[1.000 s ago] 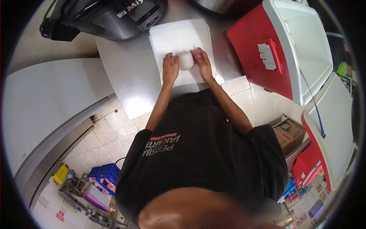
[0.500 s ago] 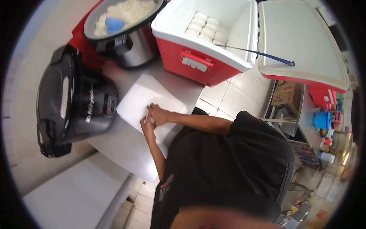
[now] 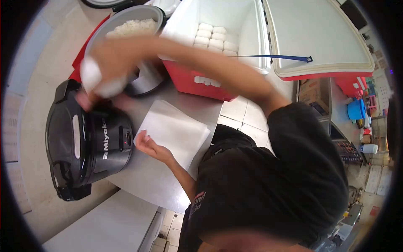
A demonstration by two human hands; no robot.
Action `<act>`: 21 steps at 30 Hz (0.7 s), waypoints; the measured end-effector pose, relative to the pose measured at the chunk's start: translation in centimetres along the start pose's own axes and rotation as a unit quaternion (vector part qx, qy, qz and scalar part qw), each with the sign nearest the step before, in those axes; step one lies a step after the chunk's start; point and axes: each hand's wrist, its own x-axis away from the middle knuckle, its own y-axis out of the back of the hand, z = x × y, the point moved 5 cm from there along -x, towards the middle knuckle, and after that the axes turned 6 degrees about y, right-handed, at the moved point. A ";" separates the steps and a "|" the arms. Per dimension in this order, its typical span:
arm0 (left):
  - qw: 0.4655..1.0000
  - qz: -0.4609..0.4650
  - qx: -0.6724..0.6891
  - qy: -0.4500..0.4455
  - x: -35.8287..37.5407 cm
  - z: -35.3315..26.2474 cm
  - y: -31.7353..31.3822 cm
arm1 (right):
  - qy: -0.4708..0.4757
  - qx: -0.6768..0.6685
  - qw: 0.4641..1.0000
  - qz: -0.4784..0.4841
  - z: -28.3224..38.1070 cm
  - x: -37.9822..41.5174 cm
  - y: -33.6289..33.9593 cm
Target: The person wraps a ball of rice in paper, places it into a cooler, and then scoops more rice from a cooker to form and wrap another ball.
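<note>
White wrapped rice ball (image 3: 93,76), blurred, raised over black rice cooker (image 3: 86,140), white paper sheet (image 3: 173,131) flat below

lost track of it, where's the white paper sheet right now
In the head view the white paper sheet lies on the steel counter, right of the black rice cooker, with the left hand at its edge.

Bright even light, fisheye warp with dark corners, motion-blurred raised arm.

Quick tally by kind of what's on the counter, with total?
Black rice cookers, lid shut: 1
Open pots of rice: 1
Red coolers, lid open: 1
White paper stacks: 1
Total: 4
</note>
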 end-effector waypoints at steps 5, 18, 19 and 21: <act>0.904 0.201 -0.340 0.161 5.7 9.3 -0.7 | -0.097 0.264 0.955 0.093 -7.8 4.6 13.2; 0.897 0.198 -0.387 0.078 5.9 9.3 -1.3 | -0.431 0.312 0.827 0.182 -51.5 27.1 4.9; 0.903 0.188 -0.381 0.063 5.9 9.1 -1.0 | -0.462 0.271 0.828 0.168 -52.1 27.8 3.3; 0.887 0.173 -0.420 0.079 5.6 9.2 -1.8 | -0.488 0.177 0.847 0.112 -57.7 31.3 1.4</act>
